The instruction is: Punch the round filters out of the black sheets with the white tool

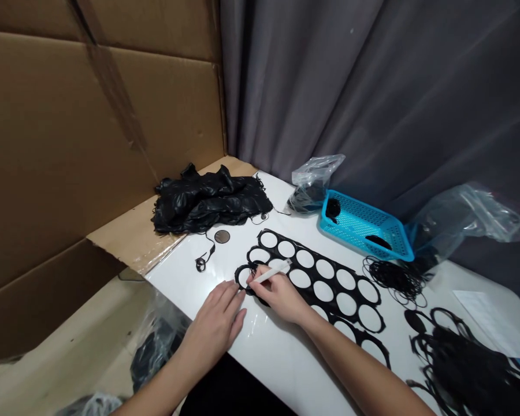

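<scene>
A black sheet (312, 274) with rows of round holes lies flat on a white tabletop (260, 370), the white showing through the holes. My right hand (279, 294) is shut on a white pen-like tool (268, 273), whose tip rests at the sheet's near left end. Beside it, my left hand (216, 323) lies flat and holds nothing, its fingertips at the black ring at that end. A small dark disc (222, 236) and a thin black curled strip (201, 263) lie beyond the hands.
A heap of black scrap (210, 199) lies on cardboard at the far corner. A blue plastic basket (364, 225) stands between clear plastic bags (312, 182). Tangled black strips (394, 277) and a larger pile (468, 370) lie right, near a white paper (489, 320). Cardboard and a grey curtain form the walls.
</scene>
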`<state>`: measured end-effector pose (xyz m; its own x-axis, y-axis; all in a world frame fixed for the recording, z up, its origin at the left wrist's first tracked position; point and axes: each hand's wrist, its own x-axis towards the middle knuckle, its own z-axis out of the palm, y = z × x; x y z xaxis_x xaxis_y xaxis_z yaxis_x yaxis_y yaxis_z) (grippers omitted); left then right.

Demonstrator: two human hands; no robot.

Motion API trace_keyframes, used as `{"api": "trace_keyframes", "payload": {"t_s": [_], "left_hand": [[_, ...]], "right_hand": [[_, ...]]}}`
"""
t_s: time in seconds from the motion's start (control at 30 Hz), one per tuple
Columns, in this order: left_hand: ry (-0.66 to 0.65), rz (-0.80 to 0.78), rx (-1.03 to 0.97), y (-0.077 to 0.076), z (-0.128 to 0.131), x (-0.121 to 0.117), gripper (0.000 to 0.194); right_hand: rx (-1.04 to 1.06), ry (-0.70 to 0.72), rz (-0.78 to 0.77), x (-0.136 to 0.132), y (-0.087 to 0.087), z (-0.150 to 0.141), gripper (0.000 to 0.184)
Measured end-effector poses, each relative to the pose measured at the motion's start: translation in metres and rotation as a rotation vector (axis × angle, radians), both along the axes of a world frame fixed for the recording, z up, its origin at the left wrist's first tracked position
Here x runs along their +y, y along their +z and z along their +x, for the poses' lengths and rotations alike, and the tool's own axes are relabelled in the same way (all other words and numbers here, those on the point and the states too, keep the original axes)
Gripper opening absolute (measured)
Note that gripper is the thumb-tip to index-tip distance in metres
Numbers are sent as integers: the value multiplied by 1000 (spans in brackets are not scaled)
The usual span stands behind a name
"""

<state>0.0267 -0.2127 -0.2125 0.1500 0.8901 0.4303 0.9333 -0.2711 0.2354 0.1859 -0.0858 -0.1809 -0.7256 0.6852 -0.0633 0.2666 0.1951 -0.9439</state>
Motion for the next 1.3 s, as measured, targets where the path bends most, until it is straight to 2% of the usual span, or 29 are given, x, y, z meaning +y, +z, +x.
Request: {"api": "trace_keyframes", "payload": {"t_s": [0.3,0.37,0.5,0.57,0.6,0.67,0.73,0.8,0.83,0.9,1.07,1.17,1.3], "left_hand": [[-10,7,19,1,1,0,28],[-8,6,22,1,1,0,29],[-14,10,50,-1,2,1,28],[-19,32,56,-1,2,2,28],[-24,45,59,-1,2,3,27],[-35,68,65,0,2,4,27],[-46,75,63,1,0,4,26],[-51,70,49,4,-2,4,26],[-50,63,39,5,-3,4,25],[-46,54,19,8,-2,4,24],[-138,34,16,12,15,7,28],[-186,-2,41,10,25,9,31],[-178,-18,67,5,28,9,32]], "right_hand": [[-37,36,189,0,-2,-2,15],[-51,66,294,-6,-3,-2,16],[-100,221,632,-12,-5,-4,15],[-117,164,729,0,-6,-3,17],[-118,63,725,12,-5,-1,18],[-103,-234,619,42,-4,7,23],[-67,-517,411,72,-3,22,26],[24,-656,209,91,-2,40,30],[72,-668,129,94,-2,48,33],[128,-604,-4,88,-1,60,37],[106,-281,-298,35,1,61,36],[89,-168,-281,9,0,54,30],[-27,-115,-81,-6,-1,52,20]]}}
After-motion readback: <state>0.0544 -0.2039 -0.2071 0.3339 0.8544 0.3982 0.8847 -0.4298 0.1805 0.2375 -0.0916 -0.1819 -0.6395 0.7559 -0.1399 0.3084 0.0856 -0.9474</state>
